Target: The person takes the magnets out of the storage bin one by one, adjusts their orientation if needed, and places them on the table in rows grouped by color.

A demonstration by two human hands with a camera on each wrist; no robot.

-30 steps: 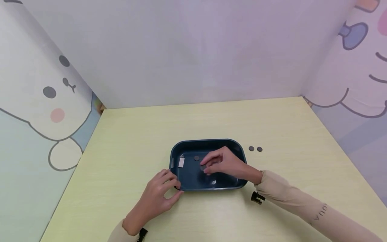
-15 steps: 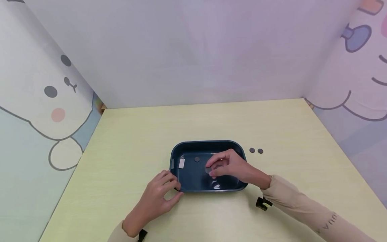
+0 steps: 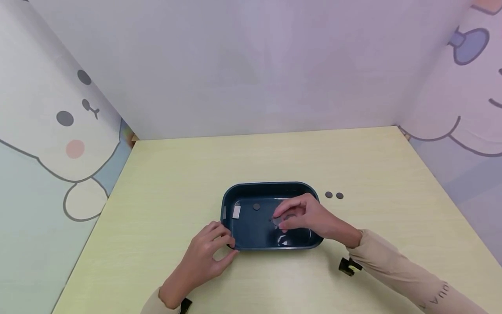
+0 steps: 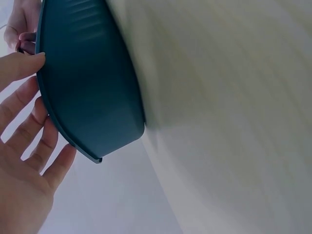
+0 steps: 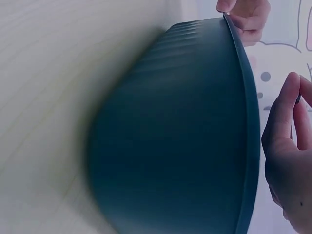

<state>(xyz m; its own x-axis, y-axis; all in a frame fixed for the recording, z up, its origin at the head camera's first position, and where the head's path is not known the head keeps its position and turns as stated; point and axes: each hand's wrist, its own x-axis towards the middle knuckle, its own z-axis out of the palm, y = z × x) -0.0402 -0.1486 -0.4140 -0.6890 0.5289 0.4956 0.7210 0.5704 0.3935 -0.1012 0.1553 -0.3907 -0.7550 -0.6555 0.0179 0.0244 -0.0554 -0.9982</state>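
A dark blue-green tray [image 3: 251, 237] stands on the table. My left hand [image 3: 205, 250] grips its near left corner, and in the left wrist view the thumb and fingertips meet the tray rim [image 4: 48, 105]. Over the inside of the tray, my right hand [image 3: 310, 216] pinches a thin round disc [image 3: 276, 221], coin-like, between thumb and fingertips. The right wrist view shows that disc [image 5: 298, 99] edge-on, above rim level. Inside the tray lie another dark disc [image 3: 256, 206] and a small white rectangle [image 3: 236, 212].
Two dark discs, a left one [image 3: 328, 194] and a right one [image 3: 339, 196], lie side by side on the table [image 3: 176, 174] just right of the tray. A pale wall [image 3: 255, 65] rises behind, with cartoon-printed side panels.
My right hand has shifted to the right and slightly toward me over the tray, still pinching the disc. The left hand stays at the corner.
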